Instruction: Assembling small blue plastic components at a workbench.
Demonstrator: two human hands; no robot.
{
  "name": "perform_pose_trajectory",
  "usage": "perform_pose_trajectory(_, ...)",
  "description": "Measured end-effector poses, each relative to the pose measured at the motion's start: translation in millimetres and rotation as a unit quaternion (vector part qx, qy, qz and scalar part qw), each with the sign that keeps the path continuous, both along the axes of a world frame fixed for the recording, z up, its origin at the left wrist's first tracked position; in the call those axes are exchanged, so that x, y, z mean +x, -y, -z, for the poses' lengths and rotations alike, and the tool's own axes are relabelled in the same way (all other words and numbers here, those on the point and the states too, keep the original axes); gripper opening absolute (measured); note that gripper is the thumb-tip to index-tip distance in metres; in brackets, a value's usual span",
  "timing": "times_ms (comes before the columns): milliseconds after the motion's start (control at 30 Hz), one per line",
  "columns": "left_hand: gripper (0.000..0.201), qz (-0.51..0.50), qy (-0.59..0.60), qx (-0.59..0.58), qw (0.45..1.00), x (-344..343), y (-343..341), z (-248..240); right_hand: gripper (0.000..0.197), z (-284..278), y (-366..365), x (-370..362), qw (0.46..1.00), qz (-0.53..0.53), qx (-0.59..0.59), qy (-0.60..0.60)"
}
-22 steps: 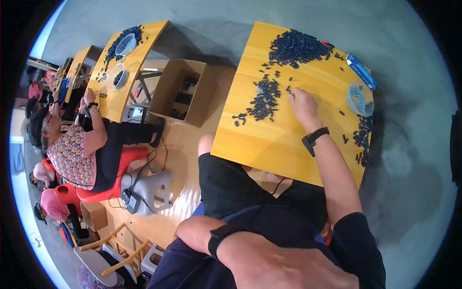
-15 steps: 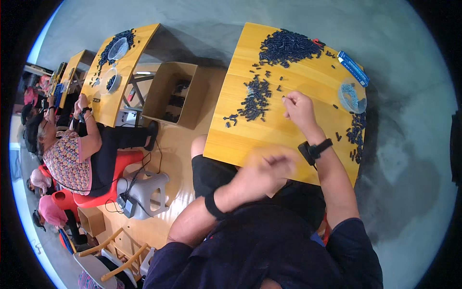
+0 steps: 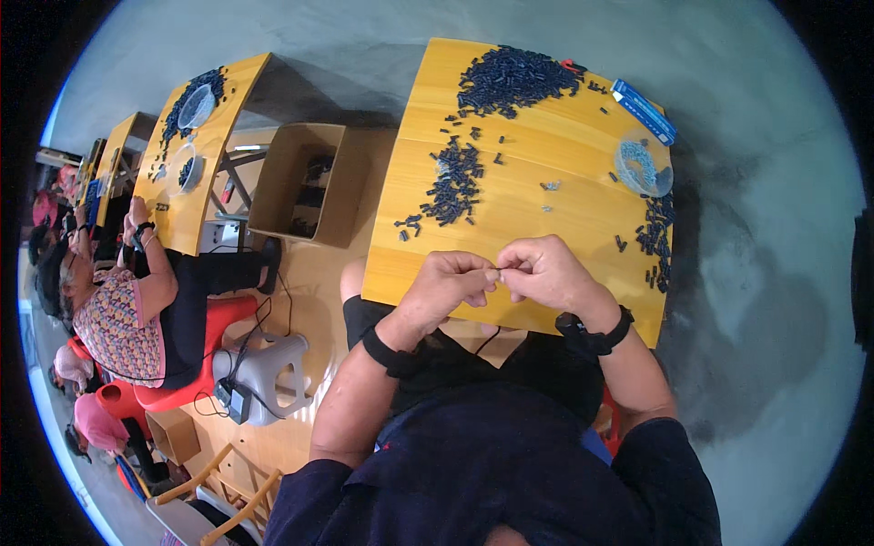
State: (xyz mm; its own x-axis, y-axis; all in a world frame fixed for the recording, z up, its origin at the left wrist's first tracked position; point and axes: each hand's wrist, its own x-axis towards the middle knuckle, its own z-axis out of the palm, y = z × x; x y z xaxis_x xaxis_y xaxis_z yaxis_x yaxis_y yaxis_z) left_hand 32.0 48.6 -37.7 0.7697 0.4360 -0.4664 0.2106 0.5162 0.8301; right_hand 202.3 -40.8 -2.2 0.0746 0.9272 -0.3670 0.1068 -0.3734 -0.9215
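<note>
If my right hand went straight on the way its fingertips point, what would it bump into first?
Probably your left hand: the right hand points straight at its fingertips, and they look almost touching. Something tiny may be pinched between them, but it's too small to tell.

Left grip and right grip meet, both pinching

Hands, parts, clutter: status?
Left hand and right hand meet, pinching a tiny piece, details unclear. Dark parts heaped on yellow table's far side. Loose pale pieces beyond right hand.
</note>
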Motion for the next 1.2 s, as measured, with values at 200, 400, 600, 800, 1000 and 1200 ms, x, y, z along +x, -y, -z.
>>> perform_pose_trajectory(200,0.019,0.044,-0.014,-0.042,0.998,-3.8,-5.1,5.4,0.007,-0.6,4.1,-7.0,0.996,-0.073,0.030,0.038)
perform_pose_trajectory(400,0.016,0.101,-0.034,-0.070,0.992,-5.5,-6.4,19.1,0.011,19.1,16.9,-1.8,0.996,-0.072,0.026,-0.041)
perform_pose_trajectory(600,0.017,0.011,-0.014,-0.122,0.992,-5.1,2.3,16.6,0.009,79.8,12.9,52.5,0.990,0.132,0.025,0.053)
perform_pose_trajectory(800,0.011,-0.025,-0.023,-0.083,0.996,-9.0,3.6,29.1,0.008,99.1,3.7,100.6,0.951,0.218,-0.001,0.221)
perform_pose_trajectory(1000,0.011,-0.027,-0.055,-0.071,0.996,-13.9,7.1,30.5,0.009,110.3,-14.3,111.4,0.932,0.145,0.081,0.323)
perform_pose_trajectory(1200,0.011,-0.046,-0.054,-0.060,0.996,-17.3,6.2,32.2,0.015,91.6,-28.9,101.5,0.909,0.066,0.113,0.396)
